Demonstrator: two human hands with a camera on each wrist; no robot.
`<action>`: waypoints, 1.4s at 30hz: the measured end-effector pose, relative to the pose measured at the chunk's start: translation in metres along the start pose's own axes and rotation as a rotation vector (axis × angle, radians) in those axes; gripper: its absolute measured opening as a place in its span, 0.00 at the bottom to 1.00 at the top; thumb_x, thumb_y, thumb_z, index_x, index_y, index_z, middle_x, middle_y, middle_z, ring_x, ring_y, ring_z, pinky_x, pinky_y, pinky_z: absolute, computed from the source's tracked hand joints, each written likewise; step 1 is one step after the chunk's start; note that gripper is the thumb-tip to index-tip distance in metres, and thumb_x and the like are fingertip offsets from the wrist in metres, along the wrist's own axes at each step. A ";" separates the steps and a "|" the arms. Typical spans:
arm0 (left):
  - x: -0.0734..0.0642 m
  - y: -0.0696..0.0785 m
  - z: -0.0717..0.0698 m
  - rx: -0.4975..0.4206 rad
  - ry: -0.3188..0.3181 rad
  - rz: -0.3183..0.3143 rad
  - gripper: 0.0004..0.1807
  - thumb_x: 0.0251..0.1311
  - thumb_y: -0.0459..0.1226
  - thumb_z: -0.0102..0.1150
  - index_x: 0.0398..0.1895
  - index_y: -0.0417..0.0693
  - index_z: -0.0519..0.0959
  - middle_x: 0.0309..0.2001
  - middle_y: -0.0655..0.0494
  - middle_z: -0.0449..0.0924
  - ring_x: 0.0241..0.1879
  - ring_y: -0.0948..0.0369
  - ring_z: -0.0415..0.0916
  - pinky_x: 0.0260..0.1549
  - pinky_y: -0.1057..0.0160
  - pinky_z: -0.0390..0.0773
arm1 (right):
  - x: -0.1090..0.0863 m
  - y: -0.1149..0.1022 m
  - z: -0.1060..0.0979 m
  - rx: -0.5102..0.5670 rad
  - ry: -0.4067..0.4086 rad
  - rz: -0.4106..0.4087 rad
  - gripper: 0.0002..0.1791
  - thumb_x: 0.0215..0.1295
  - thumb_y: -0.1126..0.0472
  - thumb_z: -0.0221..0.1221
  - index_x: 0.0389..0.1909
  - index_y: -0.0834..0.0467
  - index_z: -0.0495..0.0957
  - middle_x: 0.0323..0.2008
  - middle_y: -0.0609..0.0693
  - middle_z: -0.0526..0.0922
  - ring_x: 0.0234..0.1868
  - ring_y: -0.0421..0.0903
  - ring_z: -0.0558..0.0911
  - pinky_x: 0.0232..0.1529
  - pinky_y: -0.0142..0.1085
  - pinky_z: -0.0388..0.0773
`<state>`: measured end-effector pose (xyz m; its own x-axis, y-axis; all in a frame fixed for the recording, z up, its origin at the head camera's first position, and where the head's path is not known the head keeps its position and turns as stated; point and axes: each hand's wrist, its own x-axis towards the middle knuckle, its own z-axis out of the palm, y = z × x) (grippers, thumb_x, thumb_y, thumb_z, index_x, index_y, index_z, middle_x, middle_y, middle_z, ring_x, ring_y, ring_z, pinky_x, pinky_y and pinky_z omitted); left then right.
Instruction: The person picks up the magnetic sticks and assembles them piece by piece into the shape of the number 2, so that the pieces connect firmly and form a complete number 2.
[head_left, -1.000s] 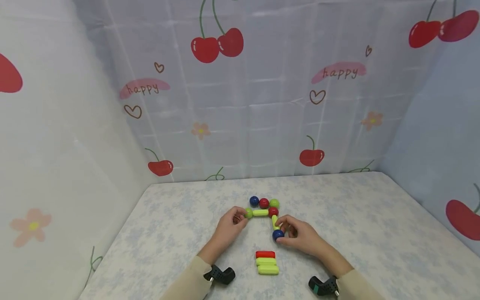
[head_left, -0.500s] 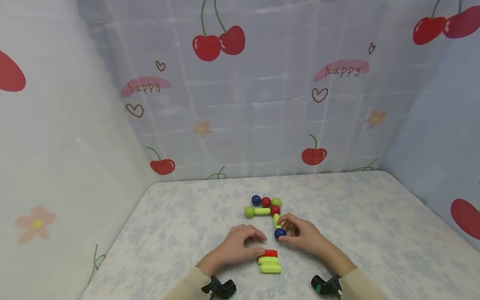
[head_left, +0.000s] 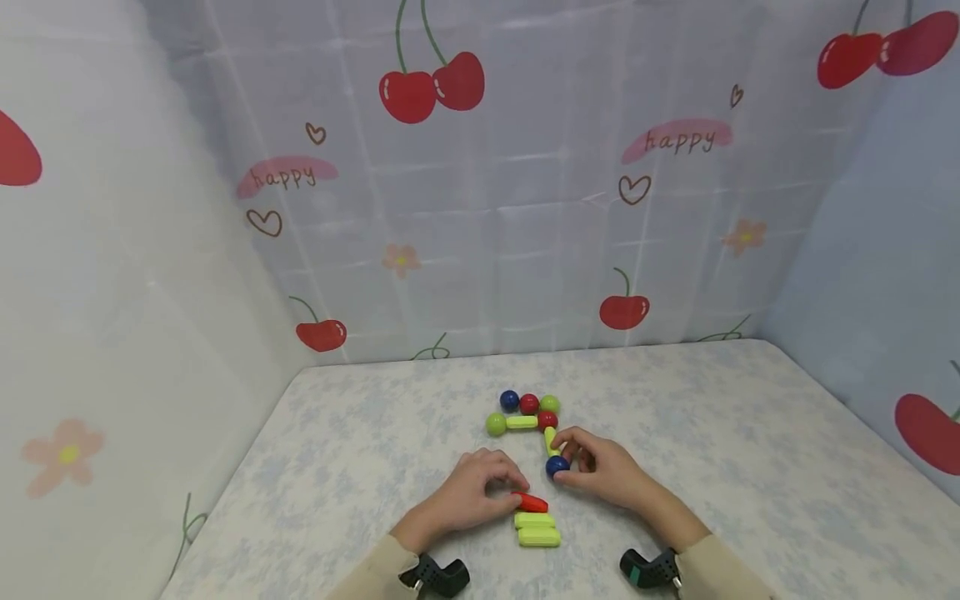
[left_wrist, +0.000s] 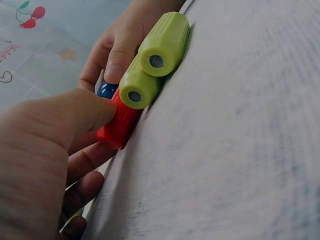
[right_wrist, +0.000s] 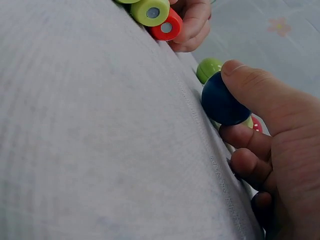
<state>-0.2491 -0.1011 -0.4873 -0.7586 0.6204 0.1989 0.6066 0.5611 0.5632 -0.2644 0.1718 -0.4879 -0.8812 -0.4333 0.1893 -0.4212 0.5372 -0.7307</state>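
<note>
My left hand (head_left: pixel 477 492) pinches the left end of a red magnetic rod (head_left: pixel 533 502) between thumb and fingers; the rod lies slightly askew. Two lime-green rods (left_wrist: pixel 165 45) sit right beside it, with round metal discs in their ends. My right hand (head_left: pixel 603 468) holds a blue ball (right_wrist: pixel 222 102) between thumb and fingertips. That ball sits at the near end of a lime-green rod (head_left: pixel 551 440), which leads up to a red ball (head_left: pixel 547 421). From there another lime-green rod (head_left: pixel 522 422) runs left to a green ball (head_left: pixel 496 424).
Behind this joined shape, a loose blue ball (head_left: pixel 509 401), red ball (head_left: pixel 528 404) and green ball (head_left: pixel 550 404) stand in a row. A pale patterned cloth (head_left: pixel 360 433) covers the table. Cherry-print curtains (head_left: pixel 525 208) enclose it at the back and sides.
My left hand has left the green ball, come down toward me and taken hold of the red rod, which has turned a little. My right hand stays at the blue ball.
</note>
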 end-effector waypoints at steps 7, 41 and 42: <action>0.001 -0.001 -0.001 0.033 0.012 -0.003 0.07 0.61 0.46 0.67 0.41 0.71 0.84 0.43 0.77 0.80 0.45 0.73 0.71 0.48 0.64 0.64 | 0.001 -0.001 0.001 -0.003 -0.006 -0.010 0.20 0.61 0.47 0.69 0.51 0.44 0.76 0.35 0.43 0.81 0.23 0.34 0.71 0.26 0.30 0.70; 0.006 -0.007 0.006 -0.236 0.219 -0.169 0.09 0.60 0.46 0.69 0.43 0.60 0.86 0.36 0.65 0.85 0.33 0.72 0.77 0.37 0.70 0.77 | 0.000 0.002 -0.002 -0.021 -0.016 -0.123 0.17 0.62 0.48 0.68 0.50 0.46 0.79 0.37 0.42 0.82 0.24 0.33 0.72 0.27 0.30 0.73; 0.007 -0.006 0.006 -0.240 0.220 -0.174 0.09 0.60 0.46 0.69 0.43 0.60 0.86 0.36 0.65 0.85 0.33 0.72 0.77 0.36 0.70 0.77 | 0.000 0.002 -0.003 -0.021 -0.019 -0.119 0.17 0.62 0.48 0.68 0.51 0.46 0.79 0.37 0.42 0.82 0.24 0.33 0.72 0.27 0.30 0.73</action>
<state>-0.2568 -0.0972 -0.4941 -0.8942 0.3798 0.2369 0.4111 0.4874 0.7704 -0.2663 0.1751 -0.4869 -0.8207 -0.5084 0.2607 -0.5268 0.4967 -0.6898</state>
